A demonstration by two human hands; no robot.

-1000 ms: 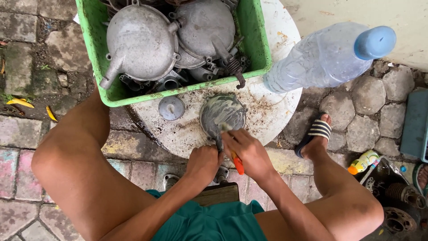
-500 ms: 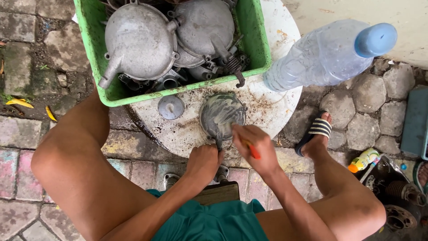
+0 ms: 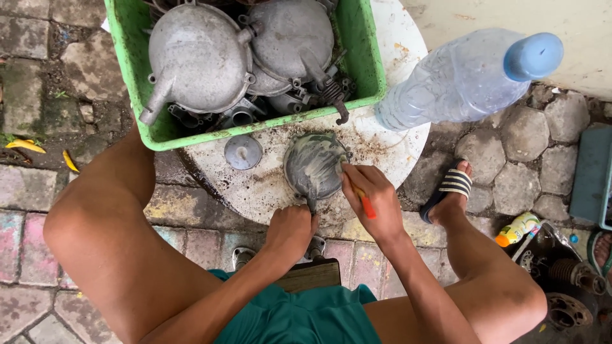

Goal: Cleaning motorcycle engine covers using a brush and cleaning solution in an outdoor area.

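Since the earlier frame my right hand, clenched on the orange-handled brush, shifted onto the soapy metal cover; left hand grips its spout.

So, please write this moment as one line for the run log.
left hand: holds spout of round metal cover | right hand: holds orange-handled brush on cover | surface: white round table | nearby: green crate, plastic bottle
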